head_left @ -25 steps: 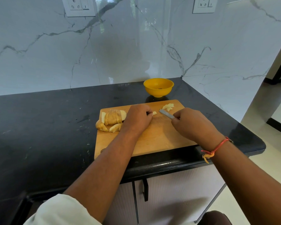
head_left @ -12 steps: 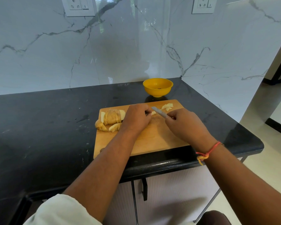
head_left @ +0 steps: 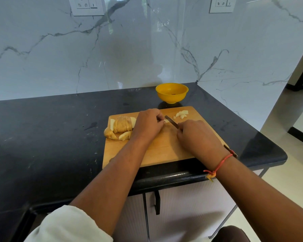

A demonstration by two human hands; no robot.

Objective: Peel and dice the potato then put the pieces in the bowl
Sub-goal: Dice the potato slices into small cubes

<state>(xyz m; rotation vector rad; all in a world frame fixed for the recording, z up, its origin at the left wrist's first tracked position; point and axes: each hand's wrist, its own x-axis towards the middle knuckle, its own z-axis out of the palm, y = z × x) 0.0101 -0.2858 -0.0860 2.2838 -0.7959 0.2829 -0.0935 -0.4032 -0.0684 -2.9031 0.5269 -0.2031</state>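
Yellow bowl (head_left: pixel 171 97) behind board (head_left: pixel 164 149), left fingers (head_left: pixel 158 117) pinching potato piece (head_left: pixel 166 121), right fingers (head_left: pixel 182 126) gripping knife (head_left: pixel 171 121)

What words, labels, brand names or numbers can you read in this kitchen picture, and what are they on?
No readable text anywhere.
Left wall socket and right wall socket: only holes and switches show; any marking is too small to read.
Bowl, cutting board, knife: no print shows.
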